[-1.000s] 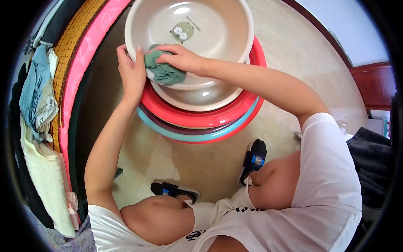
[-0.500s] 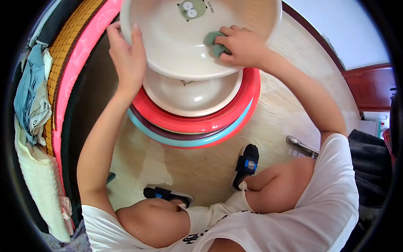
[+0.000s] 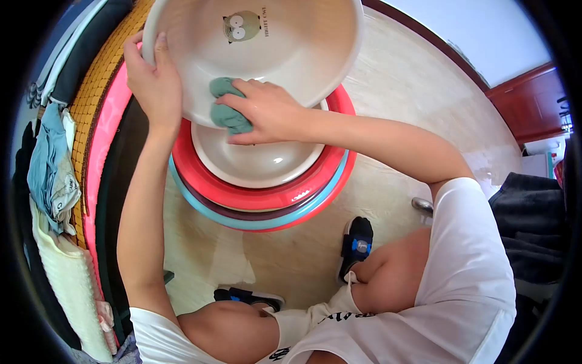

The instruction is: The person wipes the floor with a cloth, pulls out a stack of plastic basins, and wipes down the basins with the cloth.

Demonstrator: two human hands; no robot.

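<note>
Green cloth [image 3: 231,119] is at the near edge of the upper basin [image 3: 297,51], by the inner wall and rim, bunched under the person's R hand [image 3: 265,110]. Fingers are curled over it, so the R hand is closed on the cloth; wadding it up prob. makes a compact pad that fits the palm. How hard it presses, can't tell.

Upper basin is off-white w/ an owl print [image 3: 241,26] inside, held tilted, its open side facing the person, prob. so the inside is easy to see & reach. L hand [image 3: 153,82] is clamped on its L rim, thumb on the inner side, other fingers around the outside; that grip likely steadies the basin & leaves the R hand free for the cloth. Hands are apart, w/ a stretch of basin wall btwn them.

Below is a smaller-looking off-white basin [image 3: 242,167], partly covered by the upper one. Whether the two touch, can't tell. It sits in a red basin [image 3: 260,199], w/ a purple rim and a light blue rim [image 3: 276,222] under that, prob. nested to save floor space. Stack is on the pale floor [image 3: 418,103], in front of the person's feet, within easy reach.

Further out, L side: pink edging [image 3: 109,139], woven mat [image 3: 91,124], folded blue cloth [image 3: 50,148], white towel [image 3: 68,285]. R side: dark fabric [image 3: 533,206] & a reddish wooden panel [image 3: 527,106].
</note>
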